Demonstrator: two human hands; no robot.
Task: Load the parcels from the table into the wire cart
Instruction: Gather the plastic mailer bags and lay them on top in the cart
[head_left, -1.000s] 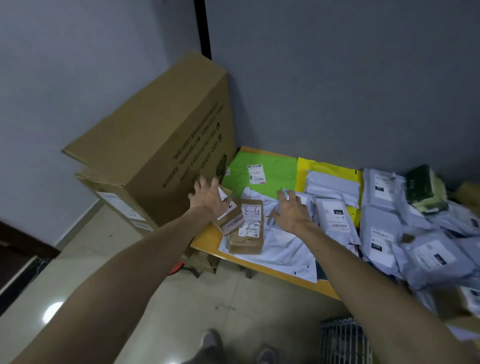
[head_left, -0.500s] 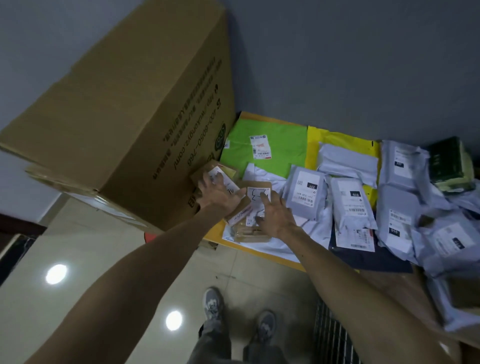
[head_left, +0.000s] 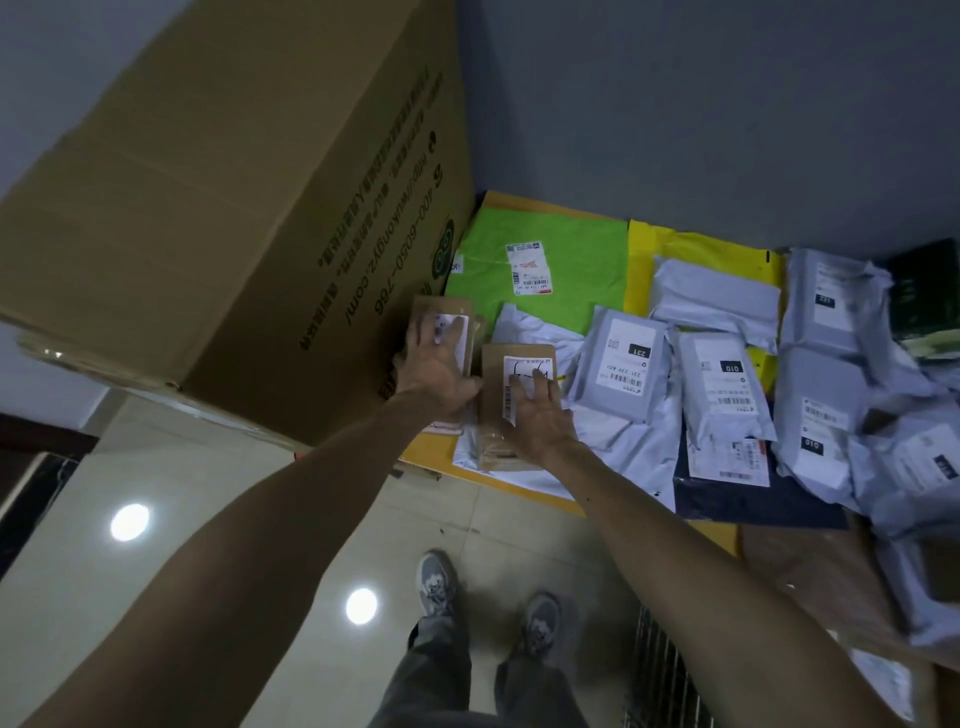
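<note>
Carton: a big cardboard carton (head_left: 234, 218) stood tilted at the far left, and from my feed its printed face looked to be right against the left end of the surface (head_left: 421, 449).
Left arm: bare, it reached up from the lower left corner and was stretched almost straight.
Left hand: the left hand (head_left: 436, 364) lay palm down with its fingers spread and straight, flat on a parcel and pinching nothing.
Left brown parcel: the left brown parcel (head_left: 441, 306) lay flat at the surface's left end, just beside the carton, with its white label half covered by the fingers.
Right brown parcel: the right brown parcel (head_left: 493, 374) lay just beside the first one, on top of a white poly bag (head_left: 613, 431), with a hand-marked label facing up.
Right hand: the right hand (head_left: 540, 421) lay on it with straight, slightly parted fingers over the label. I could not tell whether the thumb hooked an edge.
Right arm: bare, it came in from the lower right and crossed over the surface's near edge.
Green mailer: a green mailer (head_left: 582, 270) lay flat behind both brown parcels.
Wire cart: only a patch of the wire cart (head_left: 660, 670) showed, low down beside my operator's shoes (head_left: 436, 577).
Grey mailers: the grey mailers (head_left: 722, 384) lay overlapping across the right of the surface, some on a yellow mailer (head_left: 706, 249).
</note>
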